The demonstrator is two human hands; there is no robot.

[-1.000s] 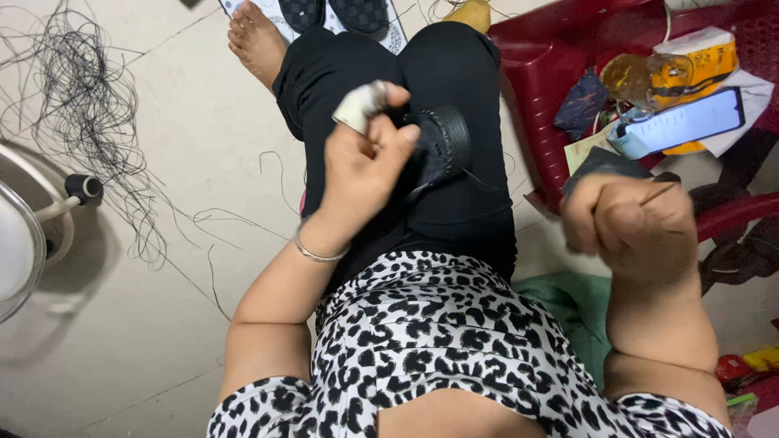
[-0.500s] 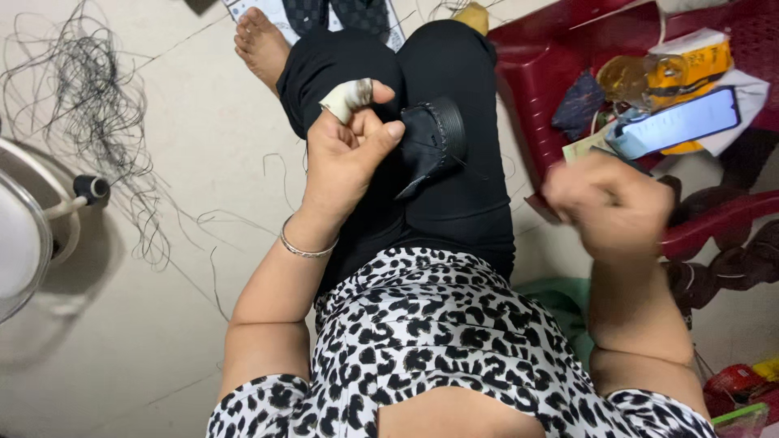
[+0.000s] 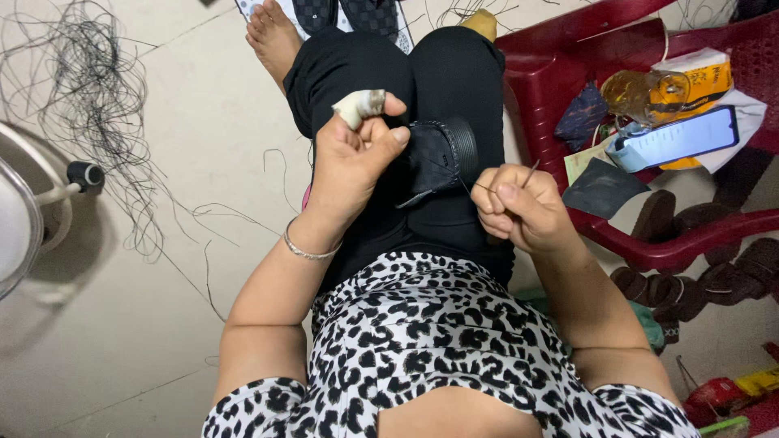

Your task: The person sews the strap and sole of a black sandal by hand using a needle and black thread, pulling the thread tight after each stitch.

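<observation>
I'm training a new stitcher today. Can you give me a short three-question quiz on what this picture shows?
1. True or false: the left hand holds the black shoe piece on the lap.
2. What does the right hand pinch? A) scissors B) a needle C) a phone
3. Fill in: the left forefinger wears a white ____.

Key: 1 true; 2 B; 3 wrapping. The phone lies on the red plastic chair, and loose black thread lies on the floor.
</observation>
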